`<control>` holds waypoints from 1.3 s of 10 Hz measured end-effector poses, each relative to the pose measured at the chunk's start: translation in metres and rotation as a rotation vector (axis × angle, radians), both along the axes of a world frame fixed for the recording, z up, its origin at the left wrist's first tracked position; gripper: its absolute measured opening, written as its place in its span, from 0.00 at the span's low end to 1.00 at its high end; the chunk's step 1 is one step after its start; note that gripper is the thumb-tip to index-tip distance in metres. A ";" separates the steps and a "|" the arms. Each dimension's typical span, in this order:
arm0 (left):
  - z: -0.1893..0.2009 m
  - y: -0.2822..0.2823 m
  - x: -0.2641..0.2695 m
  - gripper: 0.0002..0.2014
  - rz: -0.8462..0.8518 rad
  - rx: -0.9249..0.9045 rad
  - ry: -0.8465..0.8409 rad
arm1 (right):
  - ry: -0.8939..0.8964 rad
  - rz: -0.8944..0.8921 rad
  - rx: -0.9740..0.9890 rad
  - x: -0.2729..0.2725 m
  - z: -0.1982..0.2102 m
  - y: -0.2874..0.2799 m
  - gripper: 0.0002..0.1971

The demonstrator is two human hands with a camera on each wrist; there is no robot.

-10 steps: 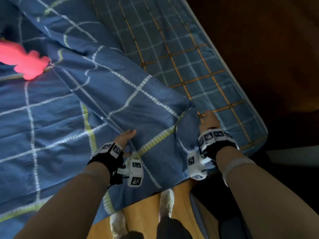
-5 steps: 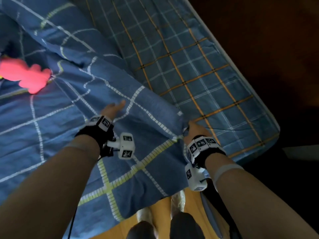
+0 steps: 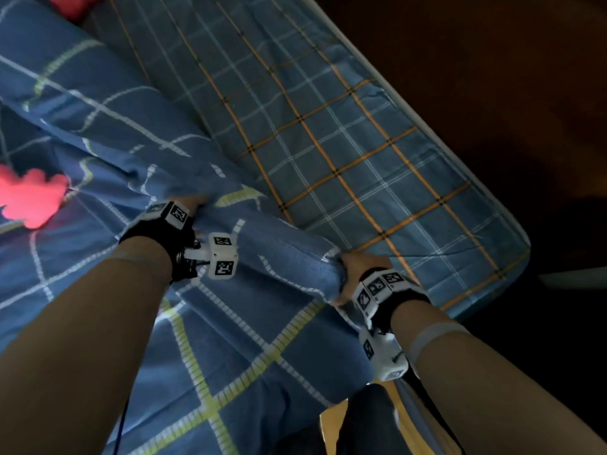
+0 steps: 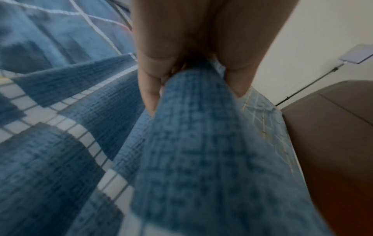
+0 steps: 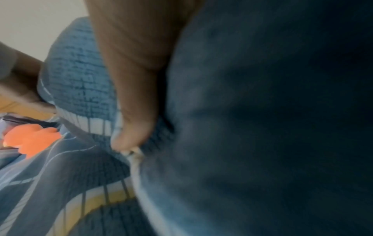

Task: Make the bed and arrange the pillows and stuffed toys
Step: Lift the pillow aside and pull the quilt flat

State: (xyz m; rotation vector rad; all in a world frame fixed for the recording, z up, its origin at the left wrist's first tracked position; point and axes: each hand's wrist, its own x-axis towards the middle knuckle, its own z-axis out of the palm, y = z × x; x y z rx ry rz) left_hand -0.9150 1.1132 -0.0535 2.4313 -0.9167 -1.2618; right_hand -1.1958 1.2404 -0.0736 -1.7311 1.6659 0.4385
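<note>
Two hands are gripping the blue quilt (image 3: 108,133) at the foot corner of the bed. The left hand (image 3: 193,205) is pinching a raised fold between thumb and fingers (image 4: 153,89), and the right hand (image 3: 356,267) is clenching the quilt's corner just above the plaid sheet (image 3: 345,142). The quilt is lying bunched toward the left, leaving the sheet's right side uncovered. For a good result, both grips are best kept firm and level while the edge is drawn toward the uncovered side, so the cover is spreading without twisting. A pink stuffed toy (image 3: 31,198) is lying on the quilt near the left hand and is likely to roll when the fabric is lifting. Pillows are lying outside every view. Right-hand fingers are mostly buried in fabric, and the right-wrist picture is blurring heavily.
</note>
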 end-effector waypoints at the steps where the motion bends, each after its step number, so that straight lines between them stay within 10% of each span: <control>1: -0.015 -0.002 0.006 0.23 -0.318 0.006 -0.293 | -0.097 -0.074 -0.033 0.000 -0.008 -0.023 0.43; 3: 0.010 -0.035 -0.024 0.19 -0.520 0.133 -0.448 | -0.262 -0.097 -0.045 -0.030 0.004 -0.050 0.16; 5: 0.040 -0.086 -0.159 0.18 -0.417 -0.186 -0.158 | -0.353 -0.533 0.076 -0.108 -0.008 -0.059 0.19; 8: -0.081 -0.039 -0.225 0.24 -0.589 0.241 0.415 | -0.074 -0.686 0.304 -0.127 -0.078 -0.029 0.17; 9: -0.080 -0.035 -0.204 0.11 -0.471 0.181 0.482 | -0.231 -0.774 0.278 -0.120 -0.081 -0.038 0.35; 13: -0.012 0.082 -0.105 0.09 -0.222 0.296 0.233 | 0.152 -0.149 -0.091 -0.065 -0.002 -0.049 0.14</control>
